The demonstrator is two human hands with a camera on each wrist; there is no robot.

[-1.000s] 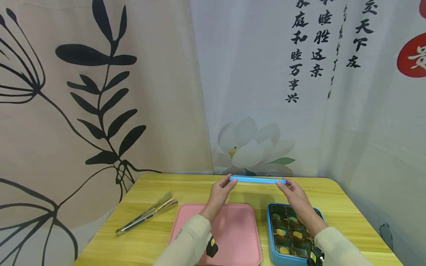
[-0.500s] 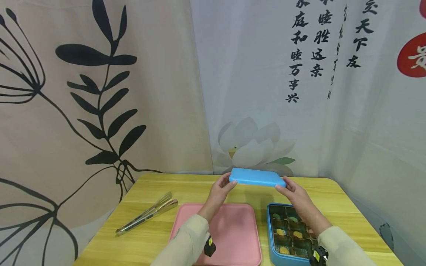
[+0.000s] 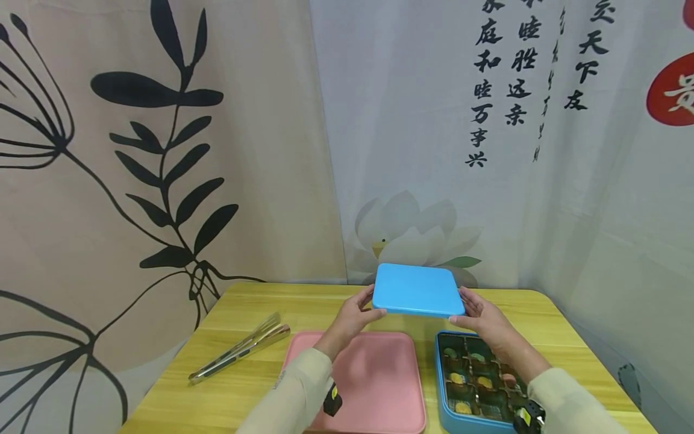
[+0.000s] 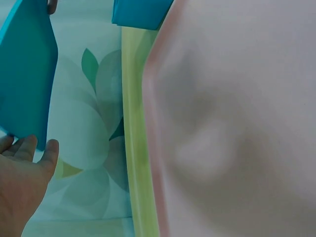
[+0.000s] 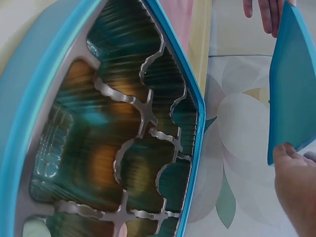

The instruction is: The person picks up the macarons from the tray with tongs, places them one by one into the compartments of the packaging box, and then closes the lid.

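Note:
A flat blue lid [image 3: 417,290] is up in the air above the table's far edge, its broad face tilted toward me. My left hand [image 3: 349,316] grips its left end, thumb at the near edge and fingers at the side. At the other end, my right hand [image 3: 493,325] pinches the near right corner. Both wrist views show the lid between the hands. Under my right forearm stands an uncovered blue box [image 3: 441,386] with a dark divided insert. Small round pieces, green, yellow and pink, sit in several compartments; the sleeve hides part of the box.
A pink tray [image 3: 382,374] lies left of the box, partly beneath my left forearm. Metal tongs [image 3: 241,349] rest on the wooden table [image 3: 179,398] at left. A printed curtain [image 3: 282,150] hangs right behind the table.
The lid has turned from edge-on to showing its broad face, its far edge rising and near edge dropping slightly. Both hands keep their hold; the forearms have spread a little apart.

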